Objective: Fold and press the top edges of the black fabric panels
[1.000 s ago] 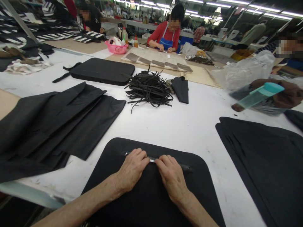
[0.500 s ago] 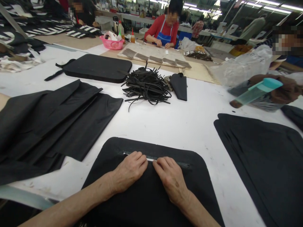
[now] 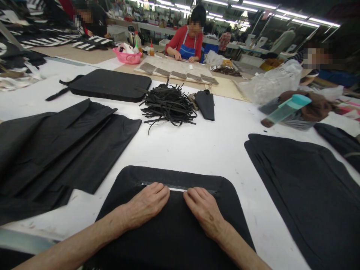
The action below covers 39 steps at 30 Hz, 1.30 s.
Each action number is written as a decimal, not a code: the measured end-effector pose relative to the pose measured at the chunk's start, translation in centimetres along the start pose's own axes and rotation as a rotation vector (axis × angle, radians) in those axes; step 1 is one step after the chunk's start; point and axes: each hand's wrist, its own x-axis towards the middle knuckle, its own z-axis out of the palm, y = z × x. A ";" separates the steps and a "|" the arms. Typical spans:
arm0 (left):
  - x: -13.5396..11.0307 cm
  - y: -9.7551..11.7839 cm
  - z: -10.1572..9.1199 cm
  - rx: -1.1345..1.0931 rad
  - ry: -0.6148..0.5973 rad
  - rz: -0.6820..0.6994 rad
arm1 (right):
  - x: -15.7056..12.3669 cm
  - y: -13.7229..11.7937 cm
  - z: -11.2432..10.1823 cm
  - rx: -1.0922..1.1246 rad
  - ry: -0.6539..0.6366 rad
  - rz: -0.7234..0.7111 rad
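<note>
- The left hand (image 3: pixel 146 204) lies palm down on a black pad (image 3: pixel 168 240). Its fingers are bent, and the tips press on the pad. It does not grip anything.
- The right hand (image 3: pixel 204 210) lies just beside it, palm down too. Its fingers are bent the same way and press down, with nothing gripped.
- A thin pale strip (image 3: pixel 176 188) runs across the pad, right at the fingertips of both hands. A short bit of it shows in the gap between the hands.
- The pad lies flat on a white table (image 3: pixel 210 146), under both hands and both arms.
- Left of the left hand lie big sheets of black cloth (image 3: pixel 70 150).
- Right of the right hand lies more black cloth (image 3: pixel 295 187).
- Well past the fingertips sits a pile of black straps (image 3: pixel 168 105), with a small black piece (image 3: pixel 205 105) just beside it.
- Past the cloth on the left lies another black pad (image 3: pixel 109 84).
- Far off to the right, a bottle with a green-blue lid (image 3: pixel 284 108) lies tilted near a plastic bag (image 3: pixel 270 84).
- Across the table, a person in red (image 3: pixel 185 41) works by a pink basket (image 3: pixel 128 57).
</note>
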 end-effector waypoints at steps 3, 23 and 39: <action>-0.6 -0.4 -0.3 -0.005 -0.004 0.006 | -1.3 0.7 -0.5 -0.056 -0.002 -0.008; -4.4 -2.0 1.5 0.069 0.153 -0.038 | -7.8 3.0 -1.6 -0.135 0.084 0.343; -3.9 -1.8 0.4 0.083 0.099 -0.038 | -9.0 3.1 -1.0 -0.229 0.054 0.408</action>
